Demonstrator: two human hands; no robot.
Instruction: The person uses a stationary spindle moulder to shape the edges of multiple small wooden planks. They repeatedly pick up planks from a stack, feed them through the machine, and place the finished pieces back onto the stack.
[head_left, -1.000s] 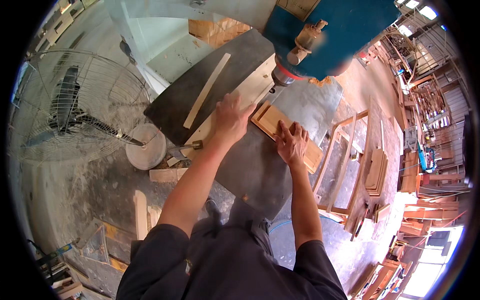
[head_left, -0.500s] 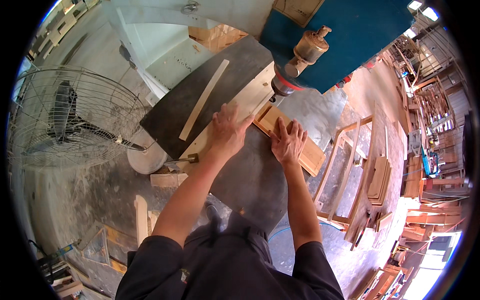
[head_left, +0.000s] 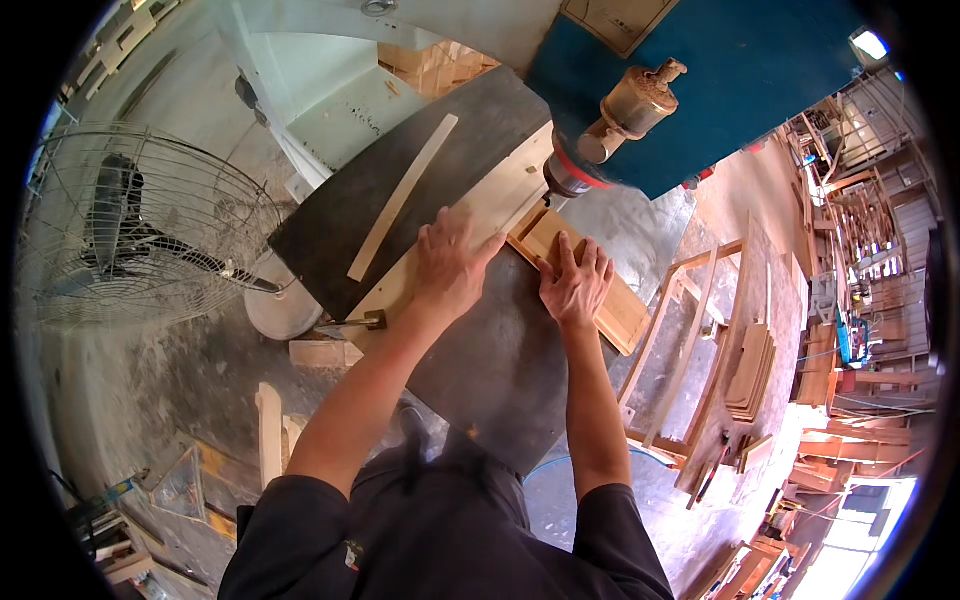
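My left hand (head_left: 448,265) rests with fingers spread on a pale board (head_left: 500,170) lying along the dark metal table (head_left: 480,370). My right hand (head_left: 575,285) lies with fingers spread on a rectangular wooden piece (head_left: 615,320) with a raised lip, whose far end sits against the board near my left thumb. A drill chuck (head_left: 565,170) with a red ring and a bit sits just over that end; whether the bit touches wood I cannot tell. A thin wooden strip (head_left: 400,200) lies on the table to the left of the board.
A wire-caged fan (head_left: 150,220) stands at left. The teal machine body (head_left: 720,90) rises at upper right, beside a pale steel frame (head_left: 320,120). On the right are a wooden frame (head_left: 660,330), stacked panels (head_left: 748,370) and timber racks (head_left: 860,200). Offcuts (head_left: 270,430) stand below the fan.
The view has shifted slightly. My right hand and the wooden piece have edged a little toward the bit and board; my left hand stays on the board, fingers spread.
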